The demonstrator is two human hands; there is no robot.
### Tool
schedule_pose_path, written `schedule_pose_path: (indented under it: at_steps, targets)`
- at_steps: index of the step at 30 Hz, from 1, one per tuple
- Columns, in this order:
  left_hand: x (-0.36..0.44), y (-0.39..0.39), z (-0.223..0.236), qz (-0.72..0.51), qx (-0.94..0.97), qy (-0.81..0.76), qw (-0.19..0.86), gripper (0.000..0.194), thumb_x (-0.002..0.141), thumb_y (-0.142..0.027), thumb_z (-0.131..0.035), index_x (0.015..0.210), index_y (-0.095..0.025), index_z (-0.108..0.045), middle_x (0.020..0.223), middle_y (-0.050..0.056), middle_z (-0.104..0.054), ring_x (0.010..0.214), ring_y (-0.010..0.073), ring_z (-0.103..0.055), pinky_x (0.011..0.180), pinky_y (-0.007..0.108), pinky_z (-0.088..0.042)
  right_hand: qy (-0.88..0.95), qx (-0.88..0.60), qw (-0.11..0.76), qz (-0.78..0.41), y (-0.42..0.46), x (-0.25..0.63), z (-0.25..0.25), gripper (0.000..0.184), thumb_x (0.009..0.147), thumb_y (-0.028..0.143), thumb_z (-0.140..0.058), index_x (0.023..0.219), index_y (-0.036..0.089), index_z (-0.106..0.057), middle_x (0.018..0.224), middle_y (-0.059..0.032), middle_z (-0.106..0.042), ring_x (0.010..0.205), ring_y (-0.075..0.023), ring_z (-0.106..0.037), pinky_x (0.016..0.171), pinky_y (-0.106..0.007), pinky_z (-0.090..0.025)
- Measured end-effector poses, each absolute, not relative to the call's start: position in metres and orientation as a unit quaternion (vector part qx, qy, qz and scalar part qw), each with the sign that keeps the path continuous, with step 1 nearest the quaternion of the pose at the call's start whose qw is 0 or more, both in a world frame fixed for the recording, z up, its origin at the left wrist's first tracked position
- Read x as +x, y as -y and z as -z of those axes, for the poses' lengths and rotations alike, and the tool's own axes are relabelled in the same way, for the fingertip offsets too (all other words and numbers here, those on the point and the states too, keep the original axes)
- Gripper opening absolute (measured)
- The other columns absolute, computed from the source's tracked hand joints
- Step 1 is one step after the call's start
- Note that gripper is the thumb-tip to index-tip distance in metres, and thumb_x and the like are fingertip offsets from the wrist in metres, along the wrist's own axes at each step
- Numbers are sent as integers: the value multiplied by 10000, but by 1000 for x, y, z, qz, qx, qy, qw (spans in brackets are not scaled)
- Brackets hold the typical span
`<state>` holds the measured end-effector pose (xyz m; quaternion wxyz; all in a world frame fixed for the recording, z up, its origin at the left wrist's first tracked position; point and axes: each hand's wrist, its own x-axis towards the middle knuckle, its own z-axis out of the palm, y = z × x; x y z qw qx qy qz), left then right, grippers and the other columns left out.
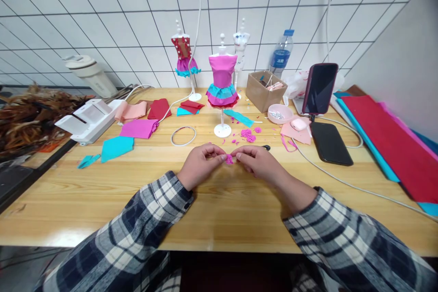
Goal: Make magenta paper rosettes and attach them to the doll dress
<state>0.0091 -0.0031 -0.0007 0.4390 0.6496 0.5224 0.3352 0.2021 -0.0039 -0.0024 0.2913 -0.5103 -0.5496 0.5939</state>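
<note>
My left hand (204,163) and my right hand (259,163) meet above the table, each pinching one side of a small magenta crepe-paper flower (229,159). Its lower edge looks ruffled; the rest is partly covered by my fingers. Just beyond stands a small dress form (222,70) in a magenta top and a tiered skirt of turquoise, magenta and red. More magenta paper flowers (248,134) and tiny scraps lie to the right of its white base. A dark-tipped tool (266,147) shows partly behind my right hand.
Two other dress forms, one in red and magenta (184,52), stand behind. At right are a cardboard box (265,92), a pink bowl of beads (279,114), phones (331,143) and a cable. Folded paper (139,128), a wire ring (183,136) and a power strip (94,121) lie left.
</note>
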Motion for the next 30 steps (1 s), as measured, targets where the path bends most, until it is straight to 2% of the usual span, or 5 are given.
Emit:
schedule_pose_path:
  at_steps: [8, 15, 19, 23, 30]
  targets:
    - [8, 4, 3, -325, 663, -527, 422, 215, 725, -354, -679, 765, -144, -694, 784, 54, -686, 733, 175, -603, 722, 300, -472, 645, -528, 267, -484, 8, 198, 0, 252, 722, 389, -657, 772, 147, -702, 540, 33, -533, 459, -62, -328, 455, -215, -255]
    - [11, 6, 1, -322, 685, -512, 406, 290, 775, -416, -649, 896, -157, -693, 872, 64, -699, 804, 190, -622, 755, 316, -488, 670, -530, 242, -460, 8, 199, 0, 246, 741, 377, -638, 777, 153, -734, 549, 16, -589, 467, -73, -373, 459, -216, -272]
    - [11, 6, 1, -300, 734, -499, 348, 229, 728, -400, -711, 761, -174, -697, 821, 54, -693, 814, 198, -617, 799, 338, -477, 679, -526, 231, -457, 7, 200, 2, 253, 732, 384, -648, 783, 151, -732, 553, 20, -582, 467, -71, -368, 462, -216, -274]
    - [8, 4, 1, -300, 761, -468, 335, 142, 765, -311, -671, 730, -177, -699, 816, 50, -695, 839, 193, -624, 881, 357, -461, 686, -517, 216, -464, 6, 202, 3, 238, 732, 375, -649, 768, 155, -732, 598, 8, -618, 480, -71, -381, 475, -219, -282]
    - [7, 3, -3, -299, 734, -504, 342, 232, 777, -388, -668, 868, -183, -731, 874, 56, -705, 860, 199, -637, 832, 332, -474, 646, -523, 267, -488, 5, 205, 6, 315, 726, 445, -663, 817, 151, -731, 556, 23, -561, 479, -73, -368, 467, -216, -271]
